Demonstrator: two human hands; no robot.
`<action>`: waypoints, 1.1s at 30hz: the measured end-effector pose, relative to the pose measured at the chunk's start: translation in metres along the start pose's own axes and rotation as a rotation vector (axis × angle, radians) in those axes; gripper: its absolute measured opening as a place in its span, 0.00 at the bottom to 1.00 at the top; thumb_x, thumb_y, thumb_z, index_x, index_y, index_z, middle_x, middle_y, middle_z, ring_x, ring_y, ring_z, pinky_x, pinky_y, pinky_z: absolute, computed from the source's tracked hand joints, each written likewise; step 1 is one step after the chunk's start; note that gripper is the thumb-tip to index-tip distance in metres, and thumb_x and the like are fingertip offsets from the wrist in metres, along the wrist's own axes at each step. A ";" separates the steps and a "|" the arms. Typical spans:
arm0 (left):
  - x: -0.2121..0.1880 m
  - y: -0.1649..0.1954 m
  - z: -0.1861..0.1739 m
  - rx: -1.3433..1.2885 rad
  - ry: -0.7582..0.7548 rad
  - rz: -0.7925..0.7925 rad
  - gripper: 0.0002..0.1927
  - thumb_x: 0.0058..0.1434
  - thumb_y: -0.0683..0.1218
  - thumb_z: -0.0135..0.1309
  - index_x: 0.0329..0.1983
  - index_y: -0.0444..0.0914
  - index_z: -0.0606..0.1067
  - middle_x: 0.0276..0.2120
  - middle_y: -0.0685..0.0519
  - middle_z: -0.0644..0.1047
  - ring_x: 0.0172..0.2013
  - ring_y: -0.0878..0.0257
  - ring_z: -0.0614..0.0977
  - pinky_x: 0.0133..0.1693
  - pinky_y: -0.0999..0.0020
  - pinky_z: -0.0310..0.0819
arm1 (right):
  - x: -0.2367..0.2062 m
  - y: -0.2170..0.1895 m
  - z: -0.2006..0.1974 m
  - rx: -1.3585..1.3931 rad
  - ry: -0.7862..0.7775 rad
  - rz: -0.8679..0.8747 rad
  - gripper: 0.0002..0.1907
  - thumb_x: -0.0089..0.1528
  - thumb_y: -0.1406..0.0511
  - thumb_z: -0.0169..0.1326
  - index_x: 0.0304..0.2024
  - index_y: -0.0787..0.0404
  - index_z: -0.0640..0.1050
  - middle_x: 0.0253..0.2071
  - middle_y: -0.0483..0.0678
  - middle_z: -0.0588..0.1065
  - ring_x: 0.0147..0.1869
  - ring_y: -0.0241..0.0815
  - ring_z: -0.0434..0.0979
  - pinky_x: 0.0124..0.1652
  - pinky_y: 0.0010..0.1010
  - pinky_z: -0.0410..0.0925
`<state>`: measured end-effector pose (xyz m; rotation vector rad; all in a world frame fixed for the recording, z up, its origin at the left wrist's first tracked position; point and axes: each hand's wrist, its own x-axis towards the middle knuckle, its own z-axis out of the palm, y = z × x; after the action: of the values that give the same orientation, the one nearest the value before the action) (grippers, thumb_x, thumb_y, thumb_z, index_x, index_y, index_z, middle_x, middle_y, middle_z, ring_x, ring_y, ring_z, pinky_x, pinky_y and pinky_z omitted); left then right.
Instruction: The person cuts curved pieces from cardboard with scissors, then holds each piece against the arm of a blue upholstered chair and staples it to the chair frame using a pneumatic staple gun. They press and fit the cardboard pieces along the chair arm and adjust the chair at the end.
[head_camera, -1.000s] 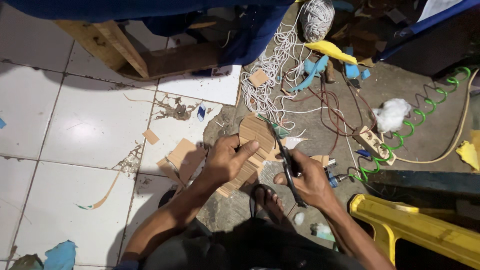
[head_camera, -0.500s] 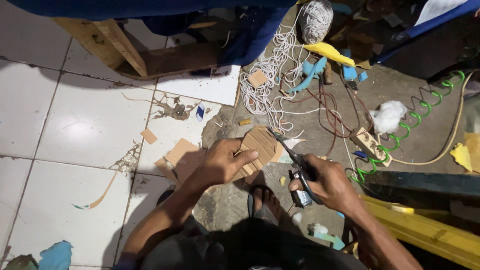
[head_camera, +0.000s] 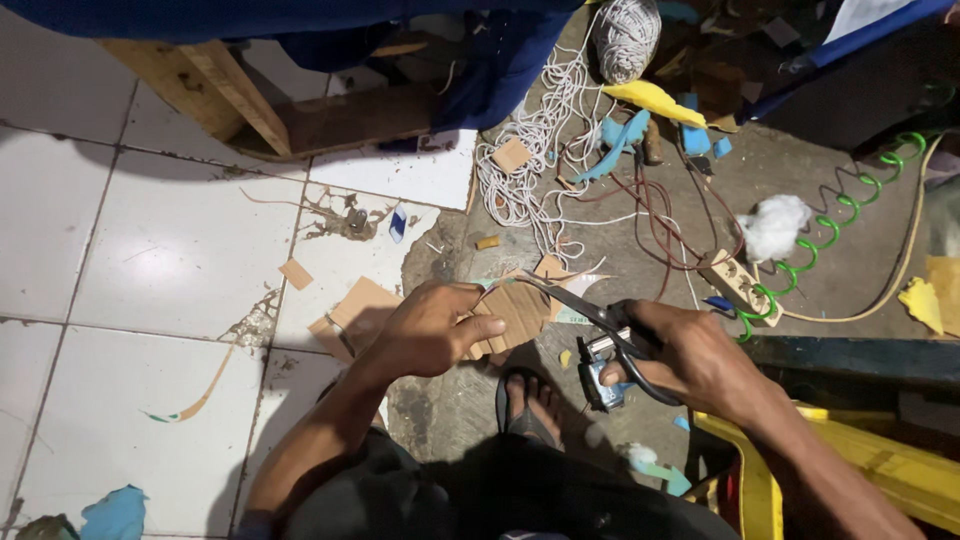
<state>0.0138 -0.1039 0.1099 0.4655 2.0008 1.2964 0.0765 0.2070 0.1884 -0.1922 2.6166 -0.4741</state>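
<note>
- Head view: left hand pinching cardboard piece above the floor, just over a sandalled foot.
- Right hand clenched through the handles of scissors; blades spread, tips at the cardboard's top edge.
- White cord and green coiled cable lying beyond.

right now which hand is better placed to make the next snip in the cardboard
Right. The right hand already grips the scissors, blades at the edge of the cardboard piece, while the left hand is occupied pinching it steady.

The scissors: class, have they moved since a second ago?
Yes. The scissors swung from pointing up the frame to lying nearly level, blades toward the cardboard, judged against the power strip.
</note>
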 end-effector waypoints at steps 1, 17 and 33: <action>-0.001 0.000 -0.001 -0.019 0.023 0.077 0.19 0.62 0.56 0.53 0.38 0.37 0.83 0.31 0.49 0.81 0.35 0.56 0.82 0.42 0.56 0.73 | -0.001 0.000 -0.003 -0.002 0.013 -0.032 0.31 0.50 0.47 0.65 0.42 0.63 0.76 0.21 0.53 0.73 0.22 0.49 0.67 0.27 0.45 0.65; -0.011 -0.015 -0.009 0.160 -0.072 0.014 0.21 0.64 0.59 0.51 0.38 0.37 0.81 0.23 0.42 0.81 0.30 0.52 0.83 0.44 0.53 0.74 | -0.004 -0.033 -0.042 -0.177 -0.133 0.106 0.35 0.45 0.41 0.66 0.43 0.56 0.75 0.28 0.51 0.75 0.25 0.51 0.74 0.30 0.47 0.70; -0.024 -0.002 -0.021 0.329 -0.106 0.094 0.25 0.65 0.60 0.49 0.40 0.33 0.78 0.34 0.42 0.79 0.43 0.47 0.82 0.50 0.47 0.72 | 0.003 -0.061 -0.064 -0.421 -0.260 0.134 0.20 0.59 0.52 0.61 0.46 0.55 0.74 0.25 0.52 0.77 0.29 0.52 0.80 0.37 0.44 0.73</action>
<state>0.0155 -0.1333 0.1223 0.7741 2.1296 0.9747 0.0470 0.1685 0.2626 -0.1960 2.4194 0.1450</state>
